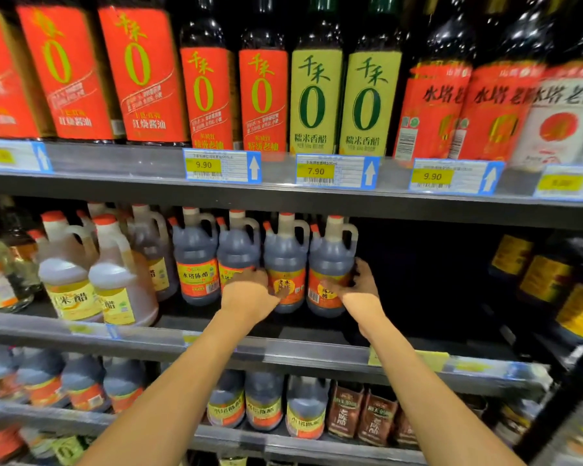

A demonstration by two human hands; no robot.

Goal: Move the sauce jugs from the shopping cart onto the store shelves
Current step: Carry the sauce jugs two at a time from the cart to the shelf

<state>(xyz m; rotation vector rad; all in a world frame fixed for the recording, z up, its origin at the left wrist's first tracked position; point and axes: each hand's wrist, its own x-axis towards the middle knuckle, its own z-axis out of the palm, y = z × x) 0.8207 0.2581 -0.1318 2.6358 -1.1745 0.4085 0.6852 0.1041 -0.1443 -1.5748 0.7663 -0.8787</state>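
Two dark jugs (330,267) are held on the middle shelf (283,348): one is gripped by the left hand (249,290), one is cupped by the right hand (357,287). Matching jugs (196,257) stand just left; dark bottles (546,280) stand well right.

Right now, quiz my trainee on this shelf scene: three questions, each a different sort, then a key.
1. True or false: the right hand is on the rightmost dark jug of the middle shelf.
2. The price tag under the green-labelled bottles reads: A 9.90, B 7.90, C 5.90?
3. Fill in: the left hand touches the ___ dark jug from the right.

Key: 1 true; 2 B; 3 second.
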